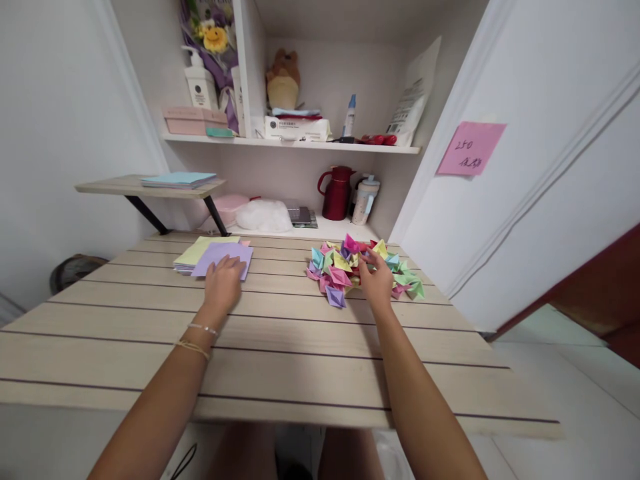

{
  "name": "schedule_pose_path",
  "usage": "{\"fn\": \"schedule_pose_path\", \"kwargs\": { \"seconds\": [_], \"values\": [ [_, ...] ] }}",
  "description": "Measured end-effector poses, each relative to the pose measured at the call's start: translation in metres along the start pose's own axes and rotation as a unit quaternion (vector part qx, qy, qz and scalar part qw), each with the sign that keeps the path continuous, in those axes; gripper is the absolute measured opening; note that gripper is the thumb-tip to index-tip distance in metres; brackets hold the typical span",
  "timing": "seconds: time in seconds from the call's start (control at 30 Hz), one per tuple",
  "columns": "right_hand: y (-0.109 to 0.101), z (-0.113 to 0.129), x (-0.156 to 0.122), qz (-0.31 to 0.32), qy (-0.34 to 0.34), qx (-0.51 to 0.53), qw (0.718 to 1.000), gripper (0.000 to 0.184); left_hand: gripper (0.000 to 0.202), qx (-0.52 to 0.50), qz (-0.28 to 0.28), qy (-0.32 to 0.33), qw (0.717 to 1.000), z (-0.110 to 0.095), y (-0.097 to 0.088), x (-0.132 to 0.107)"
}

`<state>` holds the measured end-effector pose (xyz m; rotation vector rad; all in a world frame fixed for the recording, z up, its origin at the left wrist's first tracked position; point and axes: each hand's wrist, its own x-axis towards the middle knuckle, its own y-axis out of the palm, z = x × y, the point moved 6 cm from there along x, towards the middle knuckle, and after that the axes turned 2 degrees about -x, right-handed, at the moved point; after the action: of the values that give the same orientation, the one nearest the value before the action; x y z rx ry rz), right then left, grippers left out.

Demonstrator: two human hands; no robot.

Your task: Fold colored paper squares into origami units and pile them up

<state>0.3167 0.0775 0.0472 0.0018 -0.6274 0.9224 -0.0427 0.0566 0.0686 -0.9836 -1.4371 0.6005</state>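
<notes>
Slatted, wood-look worktop [295, 373]: a heap of small folded paper shapes [339, 277] in pink, purple, yellow, green and blue lies right of centre, and at the left is a stack of paper [193, 253] topped by a purple sheet [234, 248].

Both bare arms reach forward from the near edge. The right hand [379, 285] is at the heap, thumb and fingers bent toward the shapes; I cannot tell whether its grip is closed on one. The left hand [223, 285], bracelets [203, 329] behind its wrist, rests palm down with fingertips on the purple sheet; whether its grip pinches the paper cannot be told. Folded shapes lie on either side of the right grip, well apart from the stack.

Beyond the stack, a small raised shelf [107, 183] carries blue paper [179, 178]. Behind the worktop, a white cabinet [327, 148] holds a dark red jug [337, 195], a pale cup [364, 201] and a plush toy [283, 81]. A pink note [471, 148] is on the right wall [555, 80].
</notes>
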Motion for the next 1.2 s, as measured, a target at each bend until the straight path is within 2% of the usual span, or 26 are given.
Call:
{"fn": "schedule_pose_path", "kwargs": {
  "seconds": [0.1,0.23,0.3,0.33,0.4,0.47,0.53,0.57,0.63,0.8,0.9,1.0,1.1,1.2],
  "values": [
    [-0.007,0.006,-0.001,-0.04,0.005,0.017,0.999,0.044,0.02,-0.041,-0.009,-0.014,0.999,0.001,-0.005,0.003],
    [-0.017,0.028,-0.011,-0.129,-0.016,0.01,0.991,0.037,0.02,-0.124,-0.089,-0.029,0.988,0.0,-0.016,0.003],
    [-0.011,0.044,-0.02,-0.112,-0.055,0.023,0.992,0.034,0.018,-0.167,-0.13,-0.03,0.977,-0.003,-0.021,0.002],
    [-0.004,0.051,-0.024,-0.08,-0.071,0.035,0.994,0.035,0.017,-0.198,-0.144,-0.031,0.969,-0.005,-0.023,0.002],
    [0.017,0.064,-0.034,0.041,-0.093,0.075,0.992,0.04,0.012,-0.281,-0.147,-0.027,0.948,-0.012,-0.023,0.002],
    [0.043,0.071,-0.048,0.197,-0.087,0.137,0.967,0.057,0.01,-0.375,-0.137,-0.027,0.916,-0.021,-0.022,0.001],
    [0.061,0.073,-0.061,0.314,-0.06,0.185,0.929,0.072,0.009,-0.458,-0.127,-0.041,0.879,-0.029,-0.019,-0.001],
    [0.067,0.072,-0.066,0.354,-0.042,0.205,0.911,0.077,0.008,-0.486,-0.117,-0.046,0.865,-0.033,-0.017,-0.001],
    [0.073,0.069,-0.07,0.394,-0.008,0.237,0.888,0.078,0.008,-0.524,-0.085,-0.06,0.845,-0.04,-0.013,-0.002],
    [0.071,0.061,-0.062,0.383,0.022,0.286,0.878,0.047,0.011,-0.61,-0.034,-0.057,0.79,-0.048,-0.01,-0.001],
    [0.07,0.058,-0.058,0.378,0.017,0.297,0.877,0.04,0.015,-0.641,-0.025,-0.025,0.766,-0.049,-0.009,0.002],
    [0.068,0.056,-0.055,0.353,0.007,0.293,0.888,0.034,0.02,-0.655,-0.018,0.009,0.755,-0.049,-0.004,0.004],
    [0.06,0.055,-0.048,0.276,-0.01,0.28,0.919,0.028,0.051,-0.657,-0.017,-0.016,0.753,-0.044,0.007,0.005],
    [0.053,0.054,-0.045,0.22,-0.016,0.269,0.938,0.025,0.067,-0.638,0.039,-0.039,0.768,-0.046,0.02,0.003]
  ]
}}
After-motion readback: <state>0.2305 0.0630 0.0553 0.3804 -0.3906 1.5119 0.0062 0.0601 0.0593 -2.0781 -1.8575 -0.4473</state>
